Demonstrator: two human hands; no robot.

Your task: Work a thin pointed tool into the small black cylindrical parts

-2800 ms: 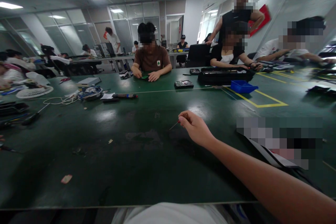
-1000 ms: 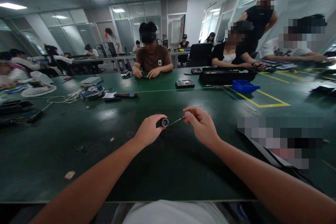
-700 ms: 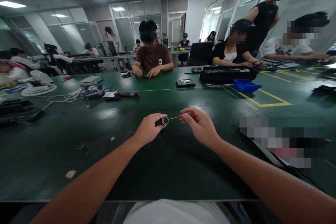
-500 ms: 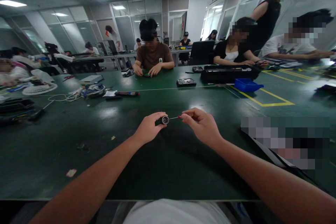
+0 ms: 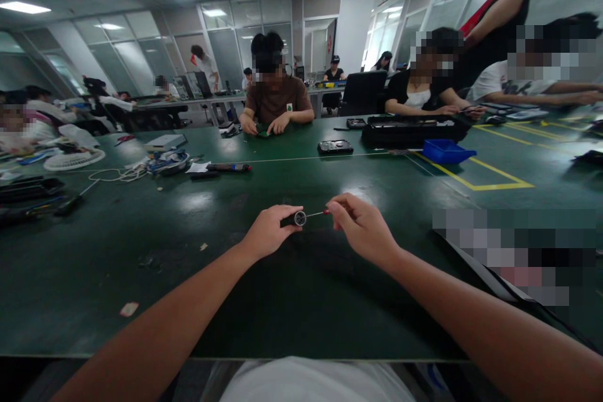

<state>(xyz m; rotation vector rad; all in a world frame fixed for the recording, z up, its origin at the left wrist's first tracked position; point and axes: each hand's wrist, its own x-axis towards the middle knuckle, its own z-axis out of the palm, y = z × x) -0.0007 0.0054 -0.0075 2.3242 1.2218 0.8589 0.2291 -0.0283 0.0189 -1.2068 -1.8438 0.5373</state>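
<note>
Between the thumb and fingers of my left hand (image 5: 269, 232) is a small dark cylindrical part (image 5: 300, 218). Its round end, with a pale metallic rim, faces right and toward me; its exact kind I cannot make out. My right hand (image 5: 362, 224) is closed around the red handle of a thin screwdriver (image 5: 316, 214). The shaft points left, and its tip reaches the rim of the cylindrical part. Whether the tip is inside it or only touching is too small to tell. Both hands are above the green tabletop (image 5: 301, 314).
Across the table a person (image 5: 276, 100) handles a green board. A hard drive (image 5: 335, 147), a blue bin (image 5: 447, 151) and a long black casing (image 5: 412, 130) lie ahead to the right. Pens (image 5: 228, 168), tangled cables (image 5: 167, 163) and a white fan grille (image 5: 74, 159) are left.
The cylindrical part in my left hand has shifted slightly right and down. My right hand has stayed nearly in place, still with the screwdriver at the part.
</note>
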